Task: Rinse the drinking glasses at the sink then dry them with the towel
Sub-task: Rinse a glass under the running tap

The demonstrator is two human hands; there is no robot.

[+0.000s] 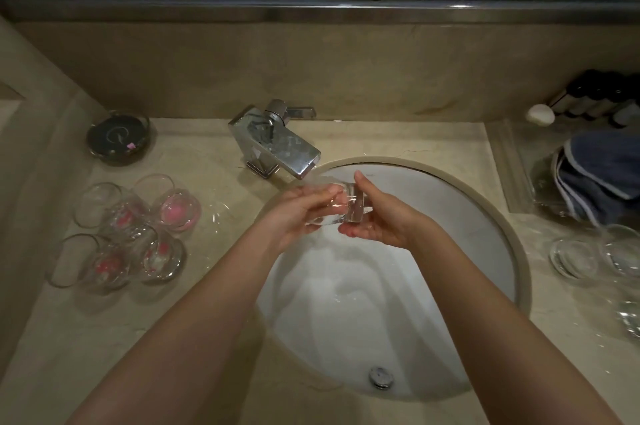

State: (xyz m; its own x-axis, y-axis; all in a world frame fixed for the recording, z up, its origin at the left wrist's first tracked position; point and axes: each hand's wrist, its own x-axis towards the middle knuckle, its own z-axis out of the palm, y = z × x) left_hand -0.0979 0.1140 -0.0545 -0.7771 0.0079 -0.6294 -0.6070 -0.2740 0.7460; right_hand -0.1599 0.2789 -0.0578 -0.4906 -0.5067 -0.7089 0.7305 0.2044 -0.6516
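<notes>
Rinse step in hand. Glass (341,204) lies on its side over the sink (498,216), just below and in front of the tap (277,144), held between both hands. Right hand (377,216) grips the thick base end, thumb up over the top, fingers curled under. Left hand (294,213) wraps the mouth end, fingers curled round the rim; whether any finger is inside the glass cannot be told. Water appears to fall from the spout onto the glass, though the stream is faint. Waiting glasses (131,230), pink residue in their bottoms, stand on the counter at 9 o'clock from the sink. Two clear ones (595,256) stand at 3 o'clock, probably already rinsed. Blue towel (595,175) sits at 2 o'clock. To do this step well, in my judgement: tilt the mouth toward the stream so water reaches the bottom, where residue collects; turn the glass a full round between the hands; rub the inside with the left fingers if the pink clings. Keep it low over the basin, since wet glass is slippery and a strike on the metal spout could chip the rim. Tip it out fully before moving it toward the towel.
</notes>
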